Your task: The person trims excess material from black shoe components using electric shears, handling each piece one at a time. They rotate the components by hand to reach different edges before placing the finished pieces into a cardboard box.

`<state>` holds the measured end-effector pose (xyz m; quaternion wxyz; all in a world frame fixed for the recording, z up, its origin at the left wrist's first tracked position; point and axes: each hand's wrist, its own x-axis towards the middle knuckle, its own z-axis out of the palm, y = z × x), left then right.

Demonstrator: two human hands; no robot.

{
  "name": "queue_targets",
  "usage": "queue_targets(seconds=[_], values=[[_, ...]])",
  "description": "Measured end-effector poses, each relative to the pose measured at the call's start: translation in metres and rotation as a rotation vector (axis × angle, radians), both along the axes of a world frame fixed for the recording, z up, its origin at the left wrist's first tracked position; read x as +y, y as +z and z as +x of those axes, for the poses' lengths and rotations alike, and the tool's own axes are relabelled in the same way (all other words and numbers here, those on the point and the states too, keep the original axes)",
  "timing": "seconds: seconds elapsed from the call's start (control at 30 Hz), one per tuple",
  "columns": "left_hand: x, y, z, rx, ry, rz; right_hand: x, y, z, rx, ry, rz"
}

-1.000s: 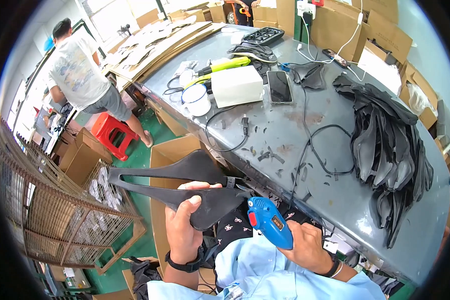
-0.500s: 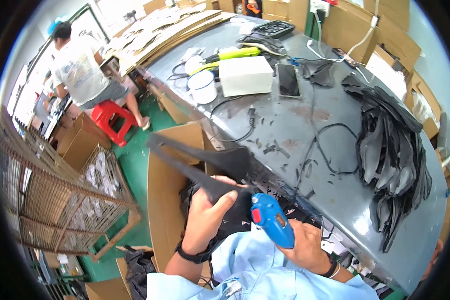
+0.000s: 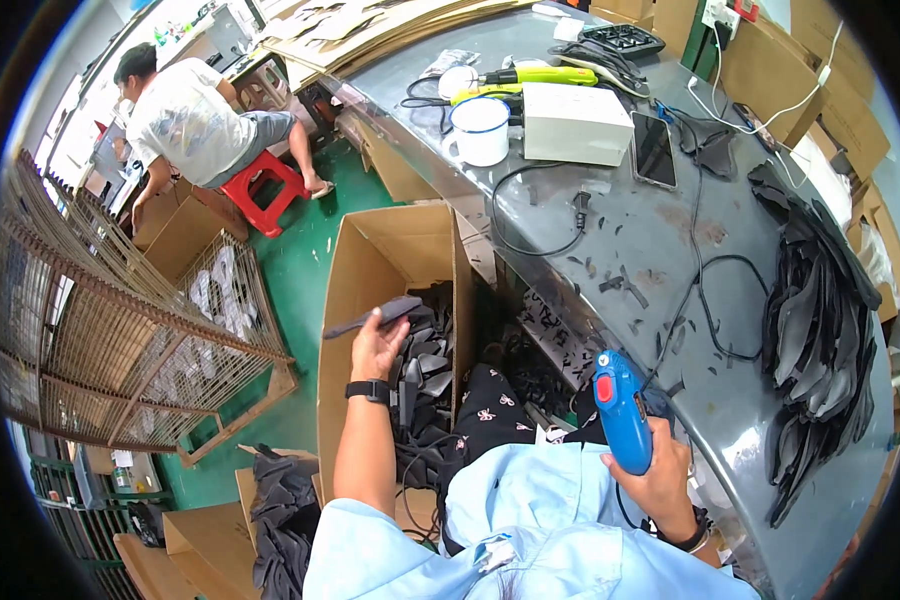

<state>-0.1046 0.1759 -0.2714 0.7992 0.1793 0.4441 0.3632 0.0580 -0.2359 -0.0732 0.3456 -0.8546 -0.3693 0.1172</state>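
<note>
My left hand (image 3: 378, 345) pinches a thin dark grey foam-like piece (image 3: 398, 309) between thumb and fingers. It hovers over the tall cardboard box (image 3: 342, 290), where many similar dark pieces (image 3: 428, 365) lie heaped. In my right hand (image 3: 662, 482) is a blue handheld power tool (image 3: 625, 425) with a red button, held upright beside the table's near edge. Its working tip is too small to make out. A large pile of dark shaped pieces (image 3: 820, 320) rests on the grey table (image 3: 610, 210) to the right.
A white enamel mug (image 3: 480, 135), a white box (image 3: 576, 125), a phone (image 3: 654, 150) and a yellow-green tool (image 3: 540, 76) stand on the table among cables and dark scraps. At left are a wire cage (image 3: 140, 340) and a person (image 3: 185, 120) on a red stool (image 3: 266, 195).
My left hand has moved left and up over the box with the piece, away from the tool. My right hand has shifted right with the tool. The view has turned slightly.
</note>
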Motion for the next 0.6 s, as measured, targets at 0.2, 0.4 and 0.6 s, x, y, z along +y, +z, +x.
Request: queue_targets(seconds=[0.2,0.4,0.6], values=[[-0.027,-0.013,0.011,0.239,-0.254,-0.029,0.005,-0.002,0.003,-0.028,0.049,-0.003],[-0.054,0.125,0.091,0.047,-0.402,0.424,-0.007,-0.005,0.010,-0.048,0.000,0.019],[-0.149,0.239,0.206,-0.102,-0.942,0.656,-0.020,-0.005,0.013,-0.012,-0.079,0.228]])
